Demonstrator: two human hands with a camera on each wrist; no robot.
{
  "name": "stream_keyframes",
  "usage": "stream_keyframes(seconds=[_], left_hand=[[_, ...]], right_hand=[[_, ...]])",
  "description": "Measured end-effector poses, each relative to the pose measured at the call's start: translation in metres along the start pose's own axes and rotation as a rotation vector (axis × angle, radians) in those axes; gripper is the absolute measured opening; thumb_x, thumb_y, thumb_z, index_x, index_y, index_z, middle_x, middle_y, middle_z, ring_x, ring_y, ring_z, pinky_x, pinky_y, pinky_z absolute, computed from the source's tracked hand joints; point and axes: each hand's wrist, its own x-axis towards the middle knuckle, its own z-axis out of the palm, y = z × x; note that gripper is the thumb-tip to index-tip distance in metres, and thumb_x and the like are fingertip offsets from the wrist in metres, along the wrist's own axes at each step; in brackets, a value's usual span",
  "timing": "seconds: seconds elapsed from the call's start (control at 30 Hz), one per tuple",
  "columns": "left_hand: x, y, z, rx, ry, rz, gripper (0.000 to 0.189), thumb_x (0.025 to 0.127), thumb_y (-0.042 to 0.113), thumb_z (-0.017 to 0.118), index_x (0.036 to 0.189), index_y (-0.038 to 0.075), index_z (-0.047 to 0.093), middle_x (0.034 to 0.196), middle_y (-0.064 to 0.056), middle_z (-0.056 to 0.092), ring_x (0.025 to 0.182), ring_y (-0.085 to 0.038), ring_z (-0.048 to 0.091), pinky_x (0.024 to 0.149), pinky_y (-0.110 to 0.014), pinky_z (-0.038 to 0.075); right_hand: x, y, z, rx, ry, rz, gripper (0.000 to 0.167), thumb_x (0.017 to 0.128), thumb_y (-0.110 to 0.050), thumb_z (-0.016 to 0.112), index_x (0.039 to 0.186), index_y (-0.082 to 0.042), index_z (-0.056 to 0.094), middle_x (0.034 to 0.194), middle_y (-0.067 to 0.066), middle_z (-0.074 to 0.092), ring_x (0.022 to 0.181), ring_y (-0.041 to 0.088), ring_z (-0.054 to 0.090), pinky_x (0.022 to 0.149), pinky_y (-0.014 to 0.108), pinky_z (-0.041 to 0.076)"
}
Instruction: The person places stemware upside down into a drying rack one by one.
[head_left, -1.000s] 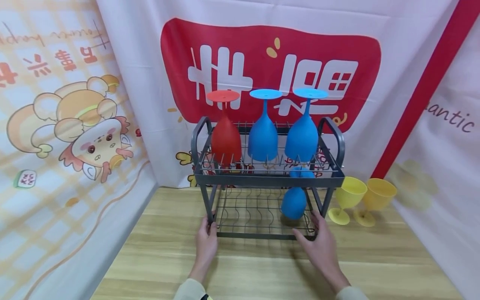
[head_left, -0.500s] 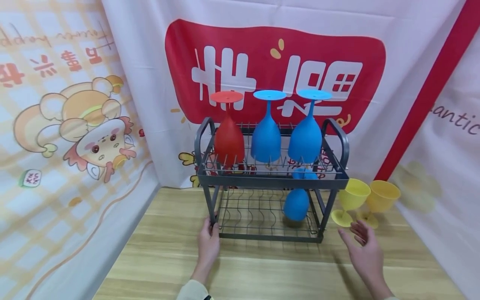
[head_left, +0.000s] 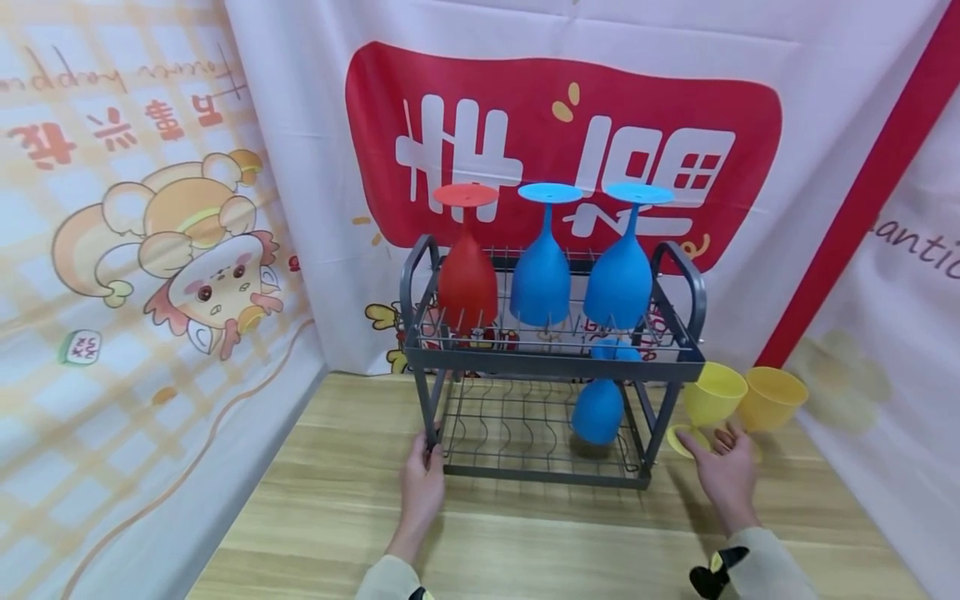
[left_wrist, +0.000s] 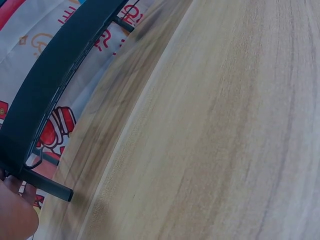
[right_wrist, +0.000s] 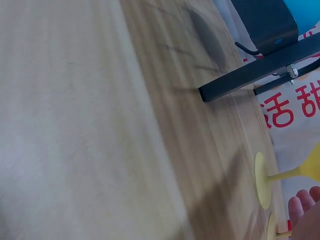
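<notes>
A dark two-tier metal dish rack [head_left: 555, 362] stands on the wooden table. My left hand [head_left: 422, 483] grips its front left leg; in the left wrist view, that hand's fingers [left_wrist: 29, 194] show at the leg. Beyond the rack's right side are two upright yellow goblets, a lighter one [head_left: 714, 393] and a deeper-toned one [head_left: 772, 398]. My right hand [head_left: 727, 475] reaches in front of their bases, thumb and fingers spread apart. In the right wrist view its fingertips [right_wrist: 296, 207] lie close to the lighter goblet's stem [right_wrist: 285, 175]; whether they touch is unclear.
Upside down on the top tier stand a red goblet [head_left: 467, 283] and two blue goblets [head_left: 542, 279]. Another blue goblet [head_left: 597, 412] is inverted on the lower tier. Printed cloth [head_left: 300, 167] hangs behind and at both sides. Bare wooden table [head_left: 555, 550] lies in front.
My right hand has let go of the rack's front right leg and moved right to the yellow goblets. My left hand stays at the left leg. The whole view has shifted slightly.
</notes>
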Motion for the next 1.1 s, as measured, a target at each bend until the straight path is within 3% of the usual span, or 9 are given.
stream_keyframes(seconds=[0.23, 0.53, 0.83, 1.1], left_hand=[[-0.001, 0.001, 0.003, -0.003, -0.003, 0.003, 0.045, 0.109, 0.008, 0.052, 0.153, 0.017, 0.055, 0.147, -0.022, 0.063, 0.126, -0.04, 0.065, 0.101, -0.052, 0.058], [-0.001, 0.003, 0.004, -0.013, -0.005, 0.0, 0.045, 0.109, 0.008, 0.052, 0.153, 0.017, 0.054, 0.155, -0.021, 0.058, 0.143, -0.043, 0.055, 0.118, -0.062, 0.046], [0.0, 0.003, 0.002, -0.02, 0.003, 0.004, 0.046, 0.108, 0.006, 0.052, 0.152, 0.017, 0.055, 0.154, -0.021, 0.058, 0.141, -0.043, 0.057, 0.117, -0.061, 0.047], [0.0, 0.001, 0.001, -0.023, -0.014, 0.003, 0.046, 0.109, 0.008, 0.05, 0.154, 0.018, 0.054, 0.156, -0.021, 0.056, 0.141, -0.044, 0.057, 0.115, -0.062, 0.048]], right_hand=[[0.017, -0.004, 0.004, 0.088, 0.018, 0.07, 0.114, 0.092, -0.054, 0.078, 0.171, -0.015, 0.006, 0.175, 0.021, 0.022, 0.157, 0.044, 0.031, 0.127, 0.061, 0.033], [0.03, -0.014, 0.007, 0.142, 0.066, 0.134, 0.111, 0.092, -0.052, 0.079, 0.17, -0.014, 0.009, 0.175, 0.016, 0.027, 0.151, 0.035, 0.036, 0.126, 0.053, 0.039], [0.04, -0.022, 0.012, 0.206, 0.097, 0.154, 0.109, 0.091, -0.048, 0.081, 0.17, -0.019, 0.01, 0.174, 0.015, 0.028, 0.152, 0.033, 0.038, 0.127, 0.049, 0.04], [0.037, -0.023, 0.016, 0.192, 0.088, 0.127, 0.107, 0.092, -0.049, 0.08, 0.17, -0.02, 0.014, 0.173, 0.015, 0.031, 0.152, 0.034, 0.038, 0.126, 0.052, 0.041]])
